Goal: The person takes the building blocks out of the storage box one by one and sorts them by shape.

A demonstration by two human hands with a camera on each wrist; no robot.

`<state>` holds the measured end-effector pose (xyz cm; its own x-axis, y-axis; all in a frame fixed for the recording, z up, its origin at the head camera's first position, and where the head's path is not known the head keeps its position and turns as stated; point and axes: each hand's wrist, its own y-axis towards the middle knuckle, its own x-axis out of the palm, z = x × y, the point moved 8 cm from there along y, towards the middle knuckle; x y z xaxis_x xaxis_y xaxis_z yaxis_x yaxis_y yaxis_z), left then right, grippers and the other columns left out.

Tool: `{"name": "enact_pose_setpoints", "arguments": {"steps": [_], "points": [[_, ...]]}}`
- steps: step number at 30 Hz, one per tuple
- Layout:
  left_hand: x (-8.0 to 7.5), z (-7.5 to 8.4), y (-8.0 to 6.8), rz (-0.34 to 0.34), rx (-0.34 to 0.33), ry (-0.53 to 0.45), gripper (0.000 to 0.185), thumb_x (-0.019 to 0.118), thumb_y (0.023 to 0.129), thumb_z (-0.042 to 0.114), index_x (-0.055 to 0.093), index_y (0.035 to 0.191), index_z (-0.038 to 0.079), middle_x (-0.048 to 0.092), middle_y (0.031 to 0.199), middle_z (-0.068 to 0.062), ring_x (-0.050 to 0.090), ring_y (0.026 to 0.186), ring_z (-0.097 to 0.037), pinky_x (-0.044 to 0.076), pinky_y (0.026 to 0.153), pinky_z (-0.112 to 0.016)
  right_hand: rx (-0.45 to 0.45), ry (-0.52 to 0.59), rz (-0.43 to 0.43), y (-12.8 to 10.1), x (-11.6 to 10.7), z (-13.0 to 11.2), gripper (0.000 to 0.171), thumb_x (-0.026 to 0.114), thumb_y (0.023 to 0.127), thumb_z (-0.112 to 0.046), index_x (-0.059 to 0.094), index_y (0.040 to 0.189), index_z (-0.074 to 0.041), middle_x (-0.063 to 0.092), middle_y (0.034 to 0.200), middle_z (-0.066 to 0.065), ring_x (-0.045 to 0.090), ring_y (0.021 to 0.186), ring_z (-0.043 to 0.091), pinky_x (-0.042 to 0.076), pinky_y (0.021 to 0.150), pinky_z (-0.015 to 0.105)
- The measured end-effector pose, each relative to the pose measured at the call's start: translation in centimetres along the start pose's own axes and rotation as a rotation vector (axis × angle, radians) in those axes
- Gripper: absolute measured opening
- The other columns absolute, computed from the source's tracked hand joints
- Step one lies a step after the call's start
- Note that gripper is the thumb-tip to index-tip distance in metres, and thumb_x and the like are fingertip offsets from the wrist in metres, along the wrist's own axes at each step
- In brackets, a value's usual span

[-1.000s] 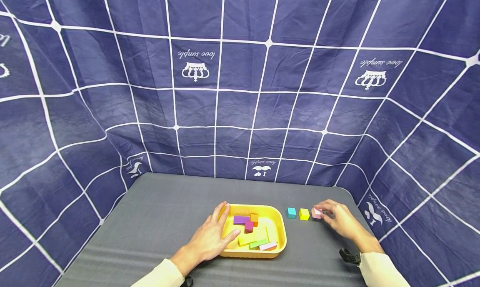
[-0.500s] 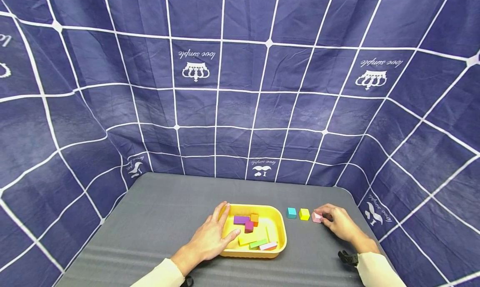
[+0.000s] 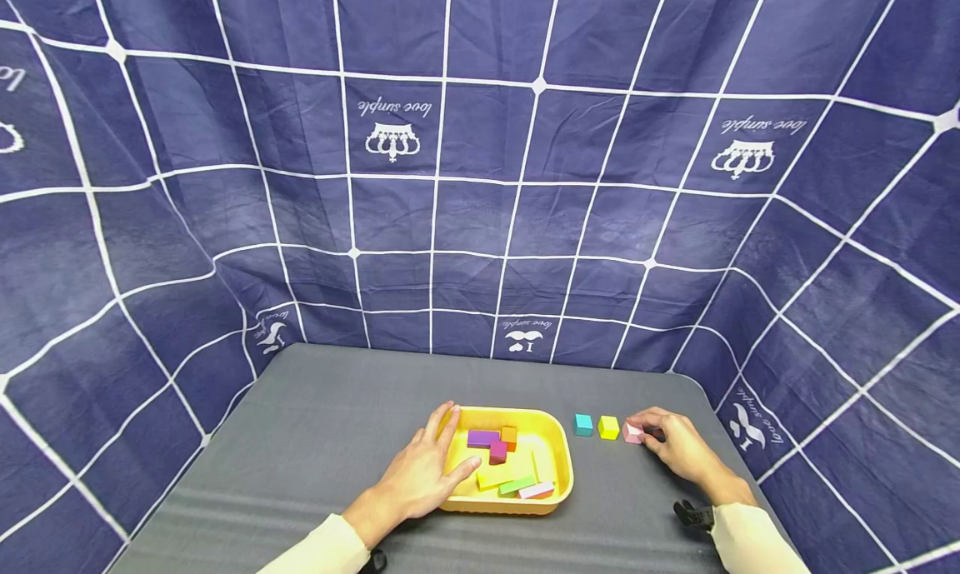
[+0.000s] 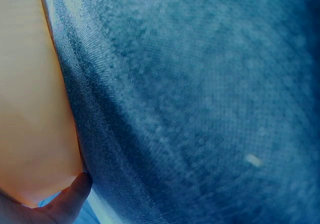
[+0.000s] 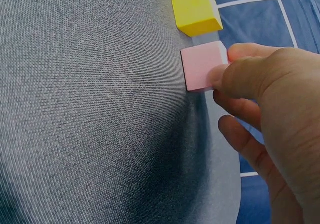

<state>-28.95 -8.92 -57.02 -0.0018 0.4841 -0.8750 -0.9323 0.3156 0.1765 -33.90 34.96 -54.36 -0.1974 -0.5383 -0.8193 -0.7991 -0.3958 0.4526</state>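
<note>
A yellow tray sits on the grey mat and holds several coloured blocks, among them a purple one and an orange one. My left hand rests on the tray's left rim with straight fingers, the thumb lying over the rim. The left wrist view shows only the tray wall and a thumb tip. Right of the tray stand a teal cube, a yellow cube and a pink cube in a row. My right hand pinches the pink cube, which sits on the mat.
The grey mat covers the table, with bare surface left of and behind the tray. A navy grid-patterned cloth walls in the back and both sides. The mat's right edge runs close behind my right hand.
My right hand has brought the pink cube slightly lower and nearer, settling it on the mat beside the yellow cube. My left hand has stayed on the tray.
</note>
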Motion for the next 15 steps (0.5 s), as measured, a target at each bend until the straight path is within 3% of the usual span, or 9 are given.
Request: {"name": "enact_pose_setpoints", "arguments": {"steps": [9,15], "points": [[0.0,0.1,0.1,-0.003,0.009,-0.001,0.100,0.053,0.112,0.078,0.037,0.183,0.011,0.034,0.190,-0.010,0.067,0.146,-0.045,0.064,0.108,-0.066,0.004,-0.072,0.048,0.0,-0.5,-0.4,0.036,0.093,0.088,0.007,0.089,0.121,-0.007,0.087,0.125,0.007,0.083,0.114,0.034,0.065,0.093,0.027],[0.0,0.0,0.1,-0.002,0.004,0.000,0.099,0.054,0.112,0.078,0.037,0.184,0.011,0.033,0.190,-0.008,0.067,0.146,-0.044,0.064,0.108,-0.065,0.002,-0.112,0.090,0.3,-0.7,-1.3,0.037,0.091,0.091,0.004,0.088,0.126,-0.009,0.086,0.132,0.007,0.082,0.123,0.040,0.046,0.109,0.008]]}}
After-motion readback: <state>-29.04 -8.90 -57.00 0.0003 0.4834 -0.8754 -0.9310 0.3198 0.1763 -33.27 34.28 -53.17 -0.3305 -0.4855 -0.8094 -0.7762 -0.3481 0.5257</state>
